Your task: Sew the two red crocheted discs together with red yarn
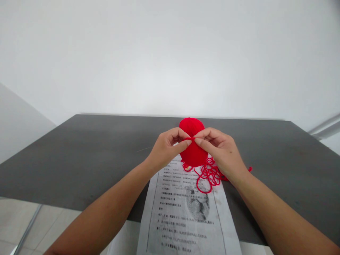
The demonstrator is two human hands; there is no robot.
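L hand (164,147), R hand (225,148) — grip pinched on red yarn (195,156); sheet (180,198) beneath w/ Chinese txt (183,219) — blurry.

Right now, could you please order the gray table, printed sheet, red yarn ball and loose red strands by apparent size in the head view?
Largest to smallest:
1. Gray table
2. Printed sheet
3. Red yarn ball and loose red strands, unranked: too close to call, each partly hidden.
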